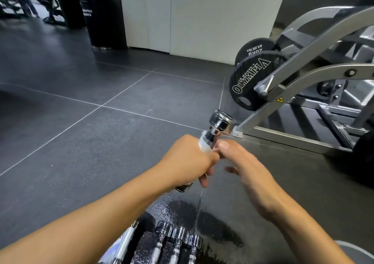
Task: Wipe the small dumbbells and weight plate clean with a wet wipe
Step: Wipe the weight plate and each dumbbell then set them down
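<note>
Above the dark floor tiles, just off the near corner of a grey machine frame (303, 77), a small chrome dumbbell (220, 122) is held in the air, tilted so that its far head points up and away towards the frame's foot. The left hand (188, 158) has its fingers curled tightly round the handle, with a white wet wipe (204, 145) wrapped round the bar and showing just above the fist; the dumbbell's near head pokes out below the hand. The right hand (249, 168) is loose, its fingers stretched out and holding nothing, and only its thumb (223, 144) touches the bar beside the wipe; this hand is somewhat blurred. Directly below, on the floor (101, 81) close to the person, several more chrome dumbbells (178, 241) lie side by side on a wet, glistening patch (212, 219). Further right, a black weight plate (249, 83) lettered OLYMPIA hangs on the machine frame, with a second black plate (255, 47) just behind it. Beyond, a white panel (202, 20) stands along the far edge of the floor, with a black bin (103, 16) beside its left end.
</note>
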The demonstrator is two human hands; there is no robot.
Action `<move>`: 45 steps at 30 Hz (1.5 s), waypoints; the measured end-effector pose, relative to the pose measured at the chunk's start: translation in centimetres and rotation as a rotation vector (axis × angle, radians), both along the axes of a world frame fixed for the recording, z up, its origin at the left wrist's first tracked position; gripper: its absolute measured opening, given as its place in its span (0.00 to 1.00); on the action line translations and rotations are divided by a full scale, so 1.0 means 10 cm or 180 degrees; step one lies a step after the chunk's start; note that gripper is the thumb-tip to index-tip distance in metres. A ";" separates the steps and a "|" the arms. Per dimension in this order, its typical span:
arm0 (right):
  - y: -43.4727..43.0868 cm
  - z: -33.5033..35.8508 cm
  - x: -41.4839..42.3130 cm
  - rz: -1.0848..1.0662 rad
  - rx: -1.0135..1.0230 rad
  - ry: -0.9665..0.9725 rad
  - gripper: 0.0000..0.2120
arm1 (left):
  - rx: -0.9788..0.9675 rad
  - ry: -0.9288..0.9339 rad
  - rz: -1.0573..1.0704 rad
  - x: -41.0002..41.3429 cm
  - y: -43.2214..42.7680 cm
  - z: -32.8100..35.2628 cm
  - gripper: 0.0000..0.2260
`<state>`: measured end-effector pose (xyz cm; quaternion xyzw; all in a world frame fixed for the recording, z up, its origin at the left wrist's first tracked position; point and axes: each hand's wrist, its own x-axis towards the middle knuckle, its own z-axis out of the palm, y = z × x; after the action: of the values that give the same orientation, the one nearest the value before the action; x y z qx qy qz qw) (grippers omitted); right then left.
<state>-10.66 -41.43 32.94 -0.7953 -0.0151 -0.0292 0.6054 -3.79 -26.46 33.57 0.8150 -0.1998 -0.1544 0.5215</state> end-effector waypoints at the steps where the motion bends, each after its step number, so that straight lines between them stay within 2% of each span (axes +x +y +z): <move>1: 0.07 0.00 0.02 0.0192 0.0101 0.0078 0.21 | 0.0275 -0.0123 -0.0210 -0.04 -0.01 0.01 0.12; 4: 0.20 -0.03 0.10 0.0216 0.0680 0.0401 0.23 | 0.0877 -0.0364 -0.0787 -0.11 -0.11 -0.09 0.08; 6: 0.22 -0.07 0.14 0.0271 0.0964 0.0585 0.21 | 0.0911 -0.0176 -0.0921 -0.11 -0.13 -0.15 0.08; 9: 0.20 -0.10 0.19 0.0192 0.1242 0.0482 0.20 | 0.0299 0.0919 -0.1397 -0.10 -0.05 -0.09 0.06; 13: 0.10 -0.04 0.24 0.0128 0.1585 0.0231 0.23 | -0.0051 0.2025 -0.2298 -0.08 0.09 -0.07 0.14; 15: 0.08 -0.01 0.24 0.0051 0.1995 0.0143 0.23 | -0.0331 0.2480 -0.2321 -0.04 0.14 -0.10 0.14; 18: 0.08 0.01 0.25 -0.0186 0.2591 -0.0167 0.22 | -0.0712 0.2914 -0.2155 -0.04 0.17 -0.12 0.10; 22: 0.06 0.04 0.28 -0.1095 0.2814 -0.0807 0.24 | -0.1393 0.3068 -0.1343 -0.13 0.07 -0.11 0.20; 26: 0.12 0.01 0.23 -0.1330 0.2128 -0.1374 0.25 | -0.1935 0.2939 -0.0326 -0.24 -0.07 -0.02 0.32; 29: 0.13 -0.07 0.18 -0.1134 0.0945 -0.2009 0.24 | -0.2212 0.2819 0.0206 -0.24 -0.14 -0.05 0.36; 31: 0.11 -0.11 0.14 -0.0846 0.0016 -0.2365 0.24 | -0.2252 0.2713 0.0453 -0.23 -0.18 -0.07 0.34; 35: 0.06 -0.09 0.09 -0.0404 -0.1611 -0.3123 0.19 | -0.1976 0.2313 0.0650 -0.19 -0.14 -0.10 0.20; 38: 0.04 -0.12 0.10 -0.0240 -0.2481 -0.3549 0.23 | -0.2010 0.1912 0.0657 -0.11 -0.09 -0.08 0.19; 40: 0.07 -0.15 0.12 -0.0272 -0.2723 -0.3486 0.20 | -0.2204 0.1758 0.0655 -0.08 -0.06 -0.03 0.19; 42: 0.11 -0.18 0.12 -0.0446 -0.2447 -0.3574 0.23 | -0.2504 0.1836 0.0596 -0.07 -0.05 0.01 0.18; 45: 0.21 -0.19 0.12 -0.0678 -0.2031 -0.3667 0.28 | -0.2912 0.2253 0.0558 -0.06 -0.04 0.04 0.19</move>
<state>-9.44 -39.33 31.02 -0.7898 -0.2654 -0.5031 0.2293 -4.37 -26.85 34.01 0.4193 0.0084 -0.2716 0.8662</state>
